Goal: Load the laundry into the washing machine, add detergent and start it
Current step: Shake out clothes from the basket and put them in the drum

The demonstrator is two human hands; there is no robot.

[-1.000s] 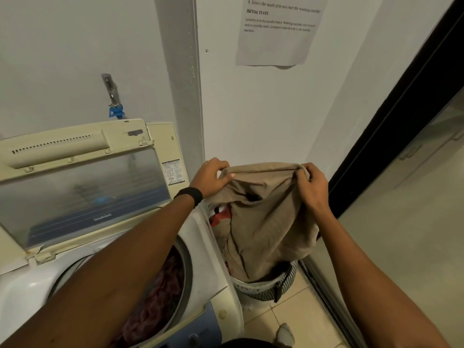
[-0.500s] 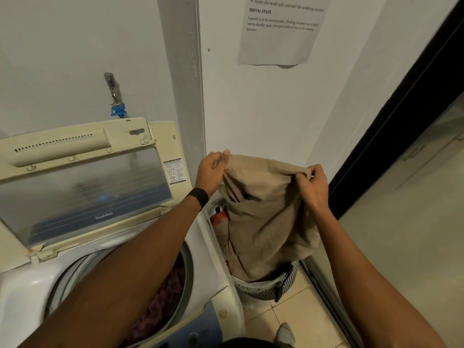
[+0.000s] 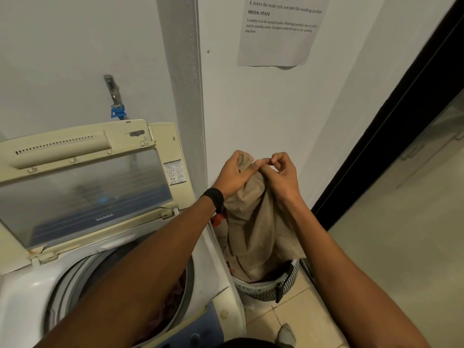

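The two hands have come together since half a second ago: they were holding the top edge of the beige garment (image 3: 253,227) stretched wide between them, and now they meet at one spot, with that edge bunched up. The left hand (image 3: 234,175) curls its fingers round the gathered cloth from the left, a fold of it showing above the knuckles, and its thumb reaches across to the other hand. The right hand (image 3: 282,175) has its fingers curled, thumb and forefinger pinching at the same bunch, though the hand itself hides most of the cloth it holds. A black wristband (image 3: 214,199) sits on the left wrist.

The garment hangs straight below both hands, its long axis close to upright, with the gathered top at the fingers and the wider lower end down in the laundry basket (image 3: 266,288). The basket stands on the tiled floor (image 3: 301,322), just beside the right flank of the washing machine (image 3: 221,267) and against the wall. A red item (image 3: 219,218) shows in the basket behind the garment.

The machine's lid (image 3: 82,177) is raised, and reddish laundry (image 3: 175,295) lies in the drum under the left forearm. Above the machine are a tap (image 3: 114,96) and a printed sheet (image 3: 278,33) on the wall.
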